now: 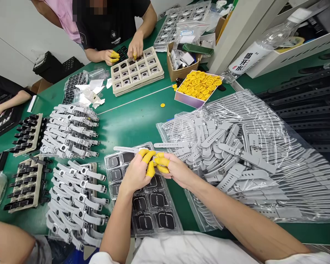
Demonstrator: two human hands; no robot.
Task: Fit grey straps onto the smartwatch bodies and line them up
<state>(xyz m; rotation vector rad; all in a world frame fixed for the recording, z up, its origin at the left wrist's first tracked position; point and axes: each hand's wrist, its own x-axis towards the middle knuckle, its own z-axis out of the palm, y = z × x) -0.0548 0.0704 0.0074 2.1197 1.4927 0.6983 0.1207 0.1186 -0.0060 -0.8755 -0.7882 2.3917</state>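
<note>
Over a clear plastic tray (157, 201) of black square watch faces, my two hands meet with yellow finger cots on several fingertips. A light grey watch strap (125, 149) sticks out to the left from under my left hand (137, 169), whose fingers are closed on it. My right hand (173, 167) pinches at the same spot, its fingertips touching those of my left. Whatever lies between the fingertips is mostly hidden, so I cannot tell whether a watch body is there. Just behind my right hand lies another grey strap (171, 145).
A pile of loose grey straps (231, 150) lies on a large plastic bag (299, 165) at right. Grey-strapped watches (77, 198) fill trays at left. A box of yellow finger cots (199, 86), a bottle (253, 55) and a co-worker's tray (137, 71) stand farther back.
</note>
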